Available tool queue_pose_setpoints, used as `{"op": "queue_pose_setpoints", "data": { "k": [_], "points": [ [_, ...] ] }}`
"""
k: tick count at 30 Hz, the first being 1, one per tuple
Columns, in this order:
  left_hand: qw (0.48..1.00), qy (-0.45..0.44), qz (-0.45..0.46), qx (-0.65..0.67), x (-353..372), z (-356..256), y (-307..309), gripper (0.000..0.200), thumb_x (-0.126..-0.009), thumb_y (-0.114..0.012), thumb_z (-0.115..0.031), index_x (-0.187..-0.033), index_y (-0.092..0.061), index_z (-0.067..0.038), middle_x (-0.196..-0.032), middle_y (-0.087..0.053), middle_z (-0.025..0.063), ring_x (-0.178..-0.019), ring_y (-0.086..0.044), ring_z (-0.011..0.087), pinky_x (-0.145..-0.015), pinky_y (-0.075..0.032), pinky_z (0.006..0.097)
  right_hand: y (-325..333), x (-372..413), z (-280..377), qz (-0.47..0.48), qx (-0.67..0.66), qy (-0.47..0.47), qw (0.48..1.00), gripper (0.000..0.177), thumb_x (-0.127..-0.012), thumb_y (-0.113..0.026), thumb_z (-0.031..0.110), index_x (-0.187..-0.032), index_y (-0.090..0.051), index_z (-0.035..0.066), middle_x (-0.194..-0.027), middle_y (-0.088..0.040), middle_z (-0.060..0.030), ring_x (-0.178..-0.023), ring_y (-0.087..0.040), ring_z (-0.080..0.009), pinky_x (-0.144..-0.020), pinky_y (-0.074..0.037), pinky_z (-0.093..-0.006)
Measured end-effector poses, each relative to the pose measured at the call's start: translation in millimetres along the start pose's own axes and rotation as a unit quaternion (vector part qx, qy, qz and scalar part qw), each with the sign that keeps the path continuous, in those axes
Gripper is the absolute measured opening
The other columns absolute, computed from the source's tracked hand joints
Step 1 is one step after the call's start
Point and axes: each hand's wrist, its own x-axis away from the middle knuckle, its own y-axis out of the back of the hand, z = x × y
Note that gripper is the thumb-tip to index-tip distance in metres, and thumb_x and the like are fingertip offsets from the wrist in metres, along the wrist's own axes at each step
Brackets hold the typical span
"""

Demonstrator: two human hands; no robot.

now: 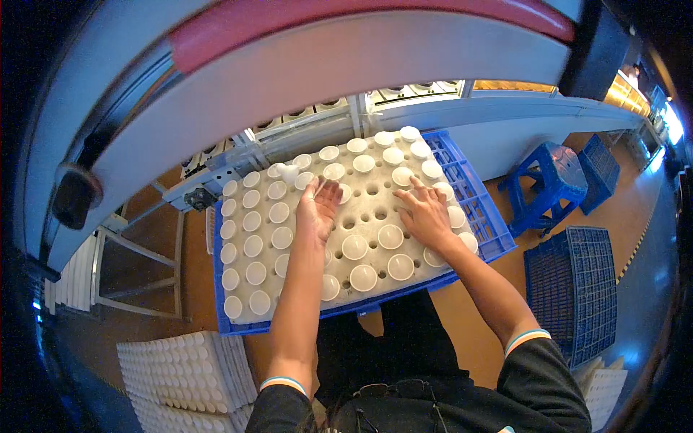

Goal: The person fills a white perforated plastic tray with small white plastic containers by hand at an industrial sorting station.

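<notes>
A pale, thick tray (303,229) full of round holes lies in front of me, with rows of white cups set in many of them. My left hand (317,211) is over the middle of the tray, palm turned inward, fingers up and apart beside a cup (333,172). My right hand (427,215) reaches over the right part, fingers spread and bent down close to another cup (402,176). Between the hands, several bare holes (372,188) show. A rounded white piece (289,173) sits at the back left cups. My forearms cover some cups.
Under the tray is a blue crate (473,191). A machine panel with a red bar (361,23) arches overhead. Blue stool (552,173) and blue crates (574,289) stand on the right; stacked white trays (184,372) are at lower left, a metal frame (137,307) at left.
</notes>
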Motion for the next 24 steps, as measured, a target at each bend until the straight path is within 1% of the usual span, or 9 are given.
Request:
{"op": "queue_pose_setpoints", "data": {
  "k": [2,5,7,9,10,14,19,20,24],
  "points": [
    [0.998,0.014,0.01,-0.054,12.7,-8.5,-10.0,0.028,-0.091,-0.059,-0.021,-0.111,-0.052,-0.003,-0.101,-0.056,0.007,-0.09,-0.06,0.0207,-0.078,-0.054,0.034,1.2,-0.4,1.2,-0.002,-0.016,-0.004,1.0,0.04,-0.079,-0.064,0.024,-0.118,-0.059,0.018,-0.136,-0.042,-0.0199,-0.119,-0.045,-0.034,-0.103,-0.026,-0.0466],
    [0.838,-0.409,-0.083,-0.352,-2.5,-33.3,-8.7,0.027,-0.089,-0.057,-0.016,-0.111,-0.056,0.0,-0.106,-0.06,0.0069,-0.1,-0.057,0.0208,-0.087,-0.047,0.0329,-1.5,4.8,1.0,-0.001,-0.023,-0.002,1.0,0.039,-0.08,-0.062,0.027,-0.118,-0.06,0.018,-0.138,-0.041,-0.0193,-0.119,-0.046,-0.0329,-0.105,-0.025,-0.045],
    [0.809,-0.446,-0.072,-0.376,-47.6,-62.3,7.9,0.035,-0.084,-0.063,-0.018,-0.114,-0.057,0.0,-0.113,-0.059,0.012,-0.105,-0.055,0.0271,-0.095,-0.042,0.0383,-5.6,10.7,-0.8,-0.012,-0.018,0.003,1.0,0.039,-0.08,-0.062,0.027,-0.118,-0.06,0.019,-0.138,-0.041,-0.0193,-0.119,-0.045,-0.033,-0.105,-0.025,-0.0453],
    [0.444,-0.494,-0.041,-0.747,-108.3,-81.8,51.1,0.041,-0.078,-0.068,-0.02,-0.114,-0.058,-0.003,-0.119,-0.056,0.0186,-0.109,-0.053,0.034,-0.096,-0.041,0.0436,-5.9,5.4,1.5,-0.033,-0.011,0.002,0.999,0.039,-0.08,-0.062,0.027,-0.118,-0.06,0.019,-0.138,-0.041,-0.0192,-0.12,-0.045,-0.033,-0.105,-0.024,-0.0456],
    [0.467,-0.354,0.015,-0.81,-109.2,-86.7,49.7,0.045,-0.075,-0.07,-0.021,-0.115,-0.058,-0.005,-0.119,-0.055,0.0213,-0.112,-0.05,0.0382,-0.097,-0.039,0.0462,-5.8,5.0,1.5,-0.027,-0.016,0.001,1.0,0.039,-0.08,-0.062,0.027,-0.118,-0.06,0.019,-0.138,-0.041,-0.0193,-0.12,-0.045,-0.0331,-0.105,-0.024,-0.0457],
    [0.455,-0.32,0.005,-0.831,-125.6,-88.9,55.3,0.039,-0.07,-0.071,-0.014,-0.106,-0.061,-0.005,-0.11,-0.06,0.0184,-0.11,-0.052,0.0347,-0.094,-0.041,0.0448,-0.8,-2.3,1.4,-0.017,-0.024,-0.007,1.0,0.04,-0.079,-0.062,0.025,-0.118,-0.06,0.018,-0.137,-0.042,-0.0196,-0.12,-0.045,-0.0332,-0.105,-0.025,-0.0458],
    [0.44,-0.434,-0.031,-0.785,-86.9,-86.0,37.0,0.031,-0.075,-0.066,-0.009,-0.105,-0.062,-0.005,-0.104,-0.064,0.0169,-0.095,-0.061,0.0325,-0.085,-0.047,0.0405,-1.0,-0.6,0.0,-0.022,-0.024,0.002,0.999,0.04,-0.079,-0.062,0.025,-0.118,-0.059,0.019,-0.137,-0.042,-0.0199,-0.117,-0.047,-0.0339,-0.103,-0.027,-0.0453],
    [0.59,-0.424,0.006,-0.687,-76.6,-79.0,31.1,0.031,-0.078,-0.066,-0.01,-0.108,-0.062,-0.005,-0.102,-0.065,0.015,-0.093,-0.062,0.029,-0.083,-0.049,0.0379,0.0,-0.4,0.6,-0.018,-0.027,-0.002,0.999,0.039,-0.079,-0.062,0.025,-0.118,-0.059,0.019,-0.137,-0.042,-0.0194,-0.117,-0.047,-0.0342,-0.103,-0.027,-0.0455],
    [0.816,-0.192,0.151,-0.524,-40.0,-26.0,-9.6,0.027,-0.091,-0.06,-0.018,-0.116,-0.058,-0.006,-0.105,-0.059,0.006,-0.09,-0.06,0.0144,-0.078,-0.056,0.0312,-3.6,-0.5,-1.4,-0.013,-0.014,-0.005,1.0,0.04,-0.079,-0.063,0.026,-0.118,-0.058,0.02,-0.137,-0.042,-0.0197,-0.117,-0.047,-0.0347,-0.103,-0.027,-0.0465]
  ]
}}
